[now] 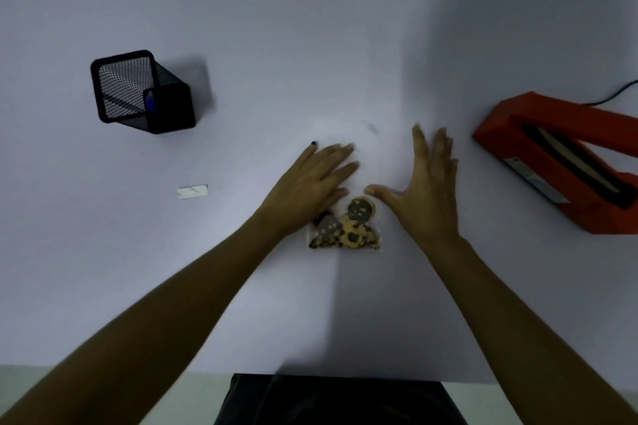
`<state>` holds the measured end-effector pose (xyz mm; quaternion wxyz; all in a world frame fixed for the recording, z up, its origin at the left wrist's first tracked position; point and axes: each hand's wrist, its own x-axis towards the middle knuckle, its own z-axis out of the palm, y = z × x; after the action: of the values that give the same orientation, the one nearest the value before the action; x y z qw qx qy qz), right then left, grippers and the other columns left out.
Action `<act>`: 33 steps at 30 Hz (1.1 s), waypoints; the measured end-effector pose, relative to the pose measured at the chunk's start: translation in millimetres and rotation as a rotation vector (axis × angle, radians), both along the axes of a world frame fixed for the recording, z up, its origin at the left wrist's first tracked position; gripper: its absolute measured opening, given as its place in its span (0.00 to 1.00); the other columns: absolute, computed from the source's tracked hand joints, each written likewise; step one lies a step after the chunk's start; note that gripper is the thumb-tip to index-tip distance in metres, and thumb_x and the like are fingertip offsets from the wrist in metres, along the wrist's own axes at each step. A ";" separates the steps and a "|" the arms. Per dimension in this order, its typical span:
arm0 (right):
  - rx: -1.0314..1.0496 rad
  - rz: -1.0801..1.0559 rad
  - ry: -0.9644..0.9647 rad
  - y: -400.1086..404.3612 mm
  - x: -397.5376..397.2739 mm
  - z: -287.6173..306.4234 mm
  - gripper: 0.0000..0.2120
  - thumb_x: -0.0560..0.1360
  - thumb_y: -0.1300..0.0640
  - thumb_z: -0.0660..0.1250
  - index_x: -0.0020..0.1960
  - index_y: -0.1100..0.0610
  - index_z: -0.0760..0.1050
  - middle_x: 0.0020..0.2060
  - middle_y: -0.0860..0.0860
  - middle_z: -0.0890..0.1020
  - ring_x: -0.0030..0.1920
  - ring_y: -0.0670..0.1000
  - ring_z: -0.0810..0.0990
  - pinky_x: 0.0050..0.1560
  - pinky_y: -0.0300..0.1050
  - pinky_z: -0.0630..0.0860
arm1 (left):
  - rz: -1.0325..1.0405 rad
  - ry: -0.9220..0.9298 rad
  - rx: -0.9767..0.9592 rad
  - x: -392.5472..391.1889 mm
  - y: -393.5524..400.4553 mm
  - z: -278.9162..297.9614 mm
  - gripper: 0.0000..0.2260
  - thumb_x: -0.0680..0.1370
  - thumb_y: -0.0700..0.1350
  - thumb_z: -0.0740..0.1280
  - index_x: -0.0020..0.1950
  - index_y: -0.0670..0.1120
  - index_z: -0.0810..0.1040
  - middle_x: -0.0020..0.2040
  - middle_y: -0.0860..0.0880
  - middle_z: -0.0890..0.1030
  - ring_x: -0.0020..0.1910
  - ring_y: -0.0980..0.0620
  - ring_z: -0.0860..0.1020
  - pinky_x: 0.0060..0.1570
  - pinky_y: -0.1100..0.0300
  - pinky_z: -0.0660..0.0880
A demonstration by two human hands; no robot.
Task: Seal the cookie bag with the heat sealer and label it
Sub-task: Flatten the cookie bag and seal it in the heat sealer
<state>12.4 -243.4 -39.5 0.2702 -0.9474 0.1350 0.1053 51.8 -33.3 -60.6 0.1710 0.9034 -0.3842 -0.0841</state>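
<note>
Around the cookie bag (345,229) the white table (310,45) lies bare beyond and nearer, with the red heat sealer (559,162) blocking its right, a mesh pen holder (141,91) far left, and a label (192,191) between.

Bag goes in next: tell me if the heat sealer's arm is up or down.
Up. The red heat sealer sits with its arm raised, leaving a wedge-shaped gap above the base.

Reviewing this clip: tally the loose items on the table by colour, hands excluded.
Black: 1, mesh pen holder
Red: 1, heat sealer
White: 1, label
Clear with brown contents: 1, cookie bag
Total: 4
</note>
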 end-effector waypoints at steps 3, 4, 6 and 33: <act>0.004 -0.005 0.007 -0.6 -0.8 -1.0 0.54 0.64 0.37 0.74 0.78 0.51 0.46 0.78 0.61 0.45 0.77 0.59 0.42 0.75 0.56 0.41 | -0.076 -0.009 0.108 8.3 21.0 -2.8 0.26 0.81 0.58 0.56 0.75 0.46 0.64 0.76 0.45 0.63 0.76 0.46 0.62 0.75 0.45 0.56; 0.001 -0.005 0.012 -0.8 -1.2 -1.2 0.54 0.65 0.37 0.74 0.78 0.51 0.46 0.78 0.61 0.45 0.77 0.59 0.42 0.75 0.56 0.41 | -0.082 -0.006 0.139 11.9 26.7 -1.4 0.29 0.80 0.61 0.55 0.76 0.46 0.62 0.77 0.45 0.61 0.77 0.47 0.59 0.75 0.45 0.55; -0.001 0.000 0.029 -0.7 -1.9 -0.6 0.53 0.65 0.37 0.73 0.78 0.50 0.46 0.78 0.60 0.45 0.77 0.58 0.41 0.75 0.55 0.40 | -0.067 0.009 0.200 18.3 35.2 2.2 0.34 0.78 0.65 0.55 0.78 0.46 0.57 0.79 0.47 0.57 0.78 0.47 0.55 0.76 0.44 0.52; -0.457 0.577 0.034 13.5 38.4 -19.2 0.33 0.80 0.36 0.42 0.78 0.53 0.45 0.79 0.50 0.48 0.77 0.61 0.44 0.70 0.74 0.44 | 0.042 0.182 0.330 28.5 37.2 8.1 0.53 0.68 0.76 0.57 0.79 0.45 0.40 0.80 0.47 0.40 0.78 0.47 0.38 0.76 0.48 0.40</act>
<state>50.8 -229.9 -58.7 0.0087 -0.9806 -0.1132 0.1600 80.3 3.8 -52.5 0.0563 0.9155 -0.3293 -0.2240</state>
